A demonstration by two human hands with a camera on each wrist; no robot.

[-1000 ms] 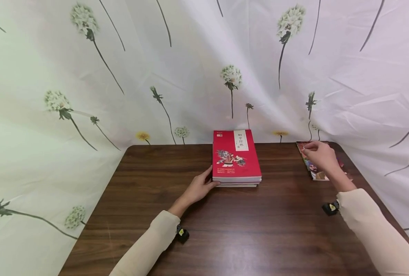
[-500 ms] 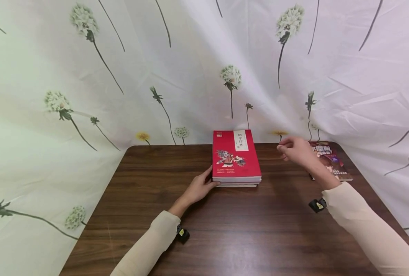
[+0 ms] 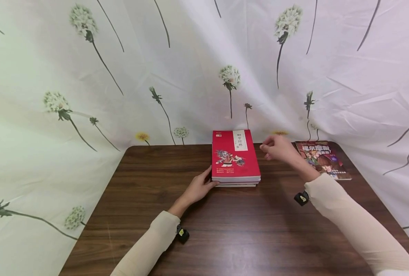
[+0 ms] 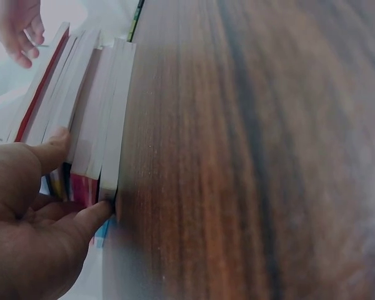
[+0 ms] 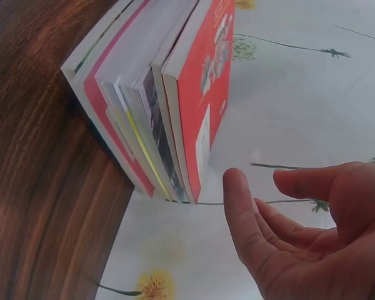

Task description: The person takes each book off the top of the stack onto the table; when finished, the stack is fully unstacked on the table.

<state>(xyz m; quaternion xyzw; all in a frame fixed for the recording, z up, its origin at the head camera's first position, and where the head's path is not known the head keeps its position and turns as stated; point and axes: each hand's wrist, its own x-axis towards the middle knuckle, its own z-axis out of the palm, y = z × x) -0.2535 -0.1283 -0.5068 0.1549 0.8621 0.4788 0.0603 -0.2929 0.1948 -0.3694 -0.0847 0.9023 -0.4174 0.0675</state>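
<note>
A thick rectangular stack of red-topped paper books (image 3: 236,157) lies at the middle of the brown wooden table's (image 3: 225,234) far edge. The left hand (image 3: 198,188) grips its near-left corner. Beside its right side hovers the right hand (image 3: 281,149), fingers loosely bent. A multicoloured paperback (image 3: 329,161) lies at the table's far-right corner.

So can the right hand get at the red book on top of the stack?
Most likely yes: the right hand hovers just beside the red book, holding nothing, with no object between them; the left hand is at the opposite side.
</note>
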